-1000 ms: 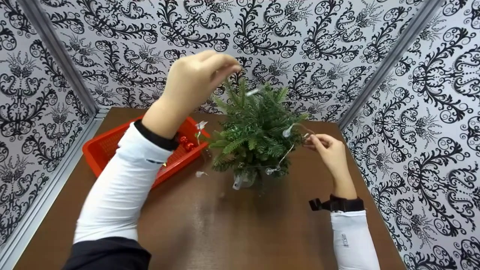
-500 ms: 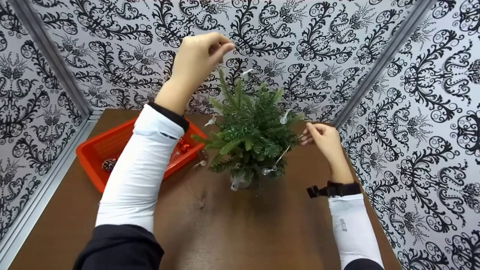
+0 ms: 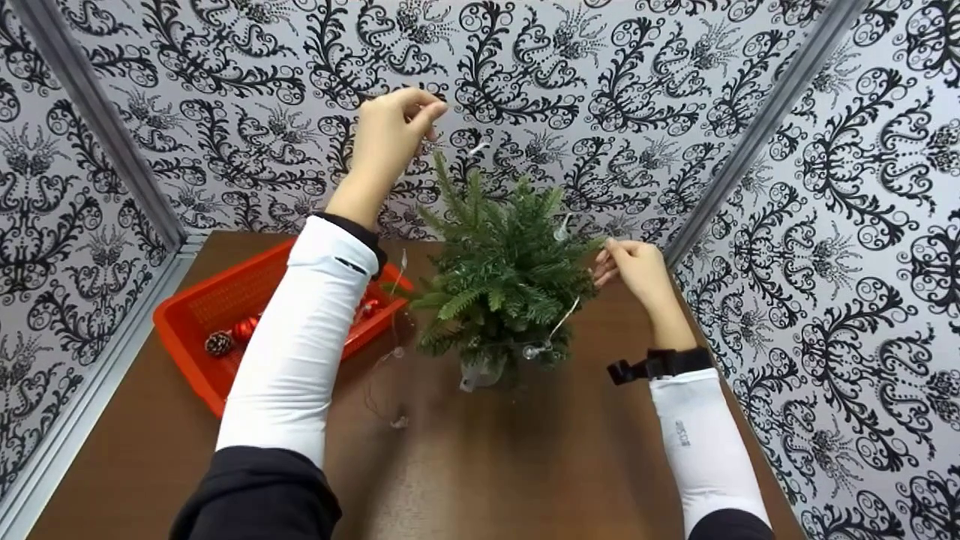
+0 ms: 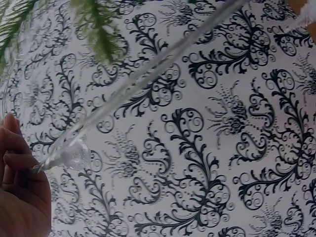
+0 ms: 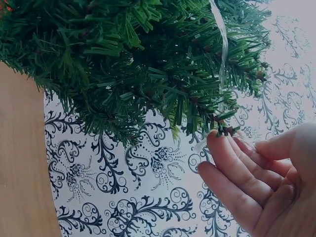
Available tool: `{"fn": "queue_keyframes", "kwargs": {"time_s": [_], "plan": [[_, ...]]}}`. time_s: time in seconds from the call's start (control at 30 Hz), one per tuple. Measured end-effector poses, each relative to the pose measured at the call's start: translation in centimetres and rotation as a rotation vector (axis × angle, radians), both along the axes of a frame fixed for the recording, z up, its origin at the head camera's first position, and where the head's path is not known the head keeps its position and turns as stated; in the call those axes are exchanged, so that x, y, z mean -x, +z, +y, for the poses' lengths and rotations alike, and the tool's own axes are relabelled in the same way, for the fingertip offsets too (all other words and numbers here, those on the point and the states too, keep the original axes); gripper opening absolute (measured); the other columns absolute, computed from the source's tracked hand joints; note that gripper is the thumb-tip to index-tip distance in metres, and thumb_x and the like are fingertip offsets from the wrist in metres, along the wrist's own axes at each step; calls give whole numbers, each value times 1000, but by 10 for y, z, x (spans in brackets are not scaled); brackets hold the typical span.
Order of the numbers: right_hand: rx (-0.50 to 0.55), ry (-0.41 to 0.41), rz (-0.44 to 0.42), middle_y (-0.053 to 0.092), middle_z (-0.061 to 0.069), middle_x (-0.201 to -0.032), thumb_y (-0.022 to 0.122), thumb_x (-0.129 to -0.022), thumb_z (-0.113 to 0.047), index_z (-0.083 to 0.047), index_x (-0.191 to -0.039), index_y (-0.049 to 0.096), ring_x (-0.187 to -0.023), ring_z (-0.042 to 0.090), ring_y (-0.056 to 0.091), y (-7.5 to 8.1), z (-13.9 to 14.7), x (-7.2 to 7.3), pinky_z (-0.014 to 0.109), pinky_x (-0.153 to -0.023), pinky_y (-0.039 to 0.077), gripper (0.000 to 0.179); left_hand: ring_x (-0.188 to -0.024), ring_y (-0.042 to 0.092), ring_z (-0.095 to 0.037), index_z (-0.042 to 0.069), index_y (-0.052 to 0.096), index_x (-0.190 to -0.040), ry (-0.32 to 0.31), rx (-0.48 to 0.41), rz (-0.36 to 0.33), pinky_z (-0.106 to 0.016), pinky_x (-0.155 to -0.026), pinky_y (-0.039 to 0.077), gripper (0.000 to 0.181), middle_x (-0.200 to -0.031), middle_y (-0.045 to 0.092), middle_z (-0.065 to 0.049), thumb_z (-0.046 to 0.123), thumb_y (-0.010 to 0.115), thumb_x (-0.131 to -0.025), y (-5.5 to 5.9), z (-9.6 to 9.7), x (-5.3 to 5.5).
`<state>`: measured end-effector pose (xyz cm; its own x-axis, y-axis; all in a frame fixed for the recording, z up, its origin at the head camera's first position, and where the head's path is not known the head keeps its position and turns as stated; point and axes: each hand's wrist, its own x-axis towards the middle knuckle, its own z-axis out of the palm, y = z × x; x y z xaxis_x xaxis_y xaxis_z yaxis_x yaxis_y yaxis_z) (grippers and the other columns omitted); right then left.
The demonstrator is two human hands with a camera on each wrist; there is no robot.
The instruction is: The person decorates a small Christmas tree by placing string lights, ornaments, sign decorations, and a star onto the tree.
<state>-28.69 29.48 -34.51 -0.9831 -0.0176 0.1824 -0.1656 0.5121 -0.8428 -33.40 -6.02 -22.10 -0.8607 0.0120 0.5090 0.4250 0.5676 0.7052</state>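
A small green artificial Christmas tree (image 3: 502, 262) stands in the middle of the table. Part of a clear string of lights (image 3: 566, 319) runs around its lower right branches. High to the tree's left, my left hand (image 3: 391, 131) pinches the string's wire; the left wrist view shows a clear bulb (image 4: 76, 155) right beside those fingertips. At the tree's right side, my right hand (image 3: 637, 270) holds the string between thumb and forefinger, its fingertips right at a branch tip (image 5: 224, 129). The loose end of the string (image 3: 399, 351) hangs left of the tree down to the table.
An orange plastic basket (image 3: 180, 322) sits on the brown table (image 3: 525, 465) at the left, partly hidden behind my left arm. Inside are a pinecone (image 3: 219, 343) and red ornaments (image 3: 244, 328). Patterned walls (image 3: 247, 120) close off the back and sides.
My left hand has risen, then dropped slightly and shifted left, drawing the string away from the tree. My right hand has moved up a little along the tree's right side.
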Motion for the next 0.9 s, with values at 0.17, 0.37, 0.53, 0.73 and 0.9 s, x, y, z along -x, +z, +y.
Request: {"fn": "queue_keyframes", "kwargs": {"time_s": [0.17,0.37,0.53,0.73,0.9], "plan": [[15,-31,2,67,-8,-62,47,-103,-25,10,-95,65,-54,7,66,3,-5,5,19,-65,57,40,-48,50,-6,13,72,-104,-39,-191,75,-15,-45,41,25,-78,70,-7,33,64,-91,-8,0,9],[45,-41,-30,71,10,-73,46,-103,-23,11,-97,64,-56,11,67,1,-7,5,22,-60,57,39,-50,49,-4,13,72,-104,-81,-208,176,-17,-49,42,25,-76,70,-4,32,65,-91,-13,8,11],[42,-41,-28,71,17,-79,45,-103,-24,12,-99,64,-59,15,69,-1,-8,3,24,-62,58,41,-50,47,-4,13,72,-104,-112,-264,190,-18,-48,41,24,-73,68,1,31,66,-90,-13,9,11],[22,-51,-17,71,7,-72,46,-103,-25,10,-97,64,-58,12,68,1,-7,4,28,-66,59,40,-50,47,-5,11,72,-104,-132,-283,169,-17,-47,40,24,-70,64,8,29,65,-90,-7,8,10],[39,-46,-27,68,1,-65,46,-103,-24,12,-96,63,-56,13,68,4,-7,9,24,-60,58,41,-50,51,-7,14,71,-105,-75,-267,53,-18,-47,42,27,-74,66,3,36,64,-90,-8,8,20]]}}
